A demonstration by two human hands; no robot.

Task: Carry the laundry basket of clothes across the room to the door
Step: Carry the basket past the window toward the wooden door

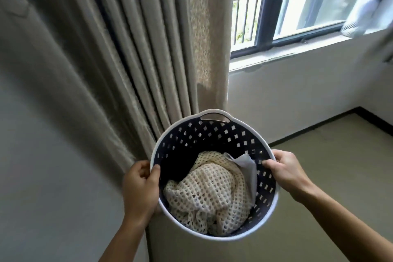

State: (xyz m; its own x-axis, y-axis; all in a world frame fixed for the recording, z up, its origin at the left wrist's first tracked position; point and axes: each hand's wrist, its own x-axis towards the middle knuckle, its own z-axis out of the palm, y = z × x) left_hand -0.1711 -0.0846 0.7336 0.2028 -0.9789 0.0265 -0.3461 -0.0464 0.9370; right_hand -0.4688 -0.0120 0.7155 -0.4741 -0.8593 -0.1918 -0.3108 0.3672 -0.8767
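Observation:
A round laundry basket (pixel 204 134) with a dark perforated wall and a white rim hangs in the air in front of me, held off the floor. Inside lies a cream open-knit garment (pixel 210 191) with a pale grey cloth (pixel 246 164) tucked beside it. My left hand (pixel 140 185) grips the rim on the left side, thumb inside. On the right side my right hand (pixel 285 168) grips the rim, fingers hooked over it. A handle cut-out shows at the basket's far edge. No door is in view.
A long beige curtain (pixel 119 44) hangs straight ahead and to the left, touching the basket's far side. A dark-framed window (pixel 276 17) with a stone sill sits upper right. Pale floor (pixel 331 166) with a dark skirting line spreads to the right. A grey wall (pixel 42 176) stands on the left.

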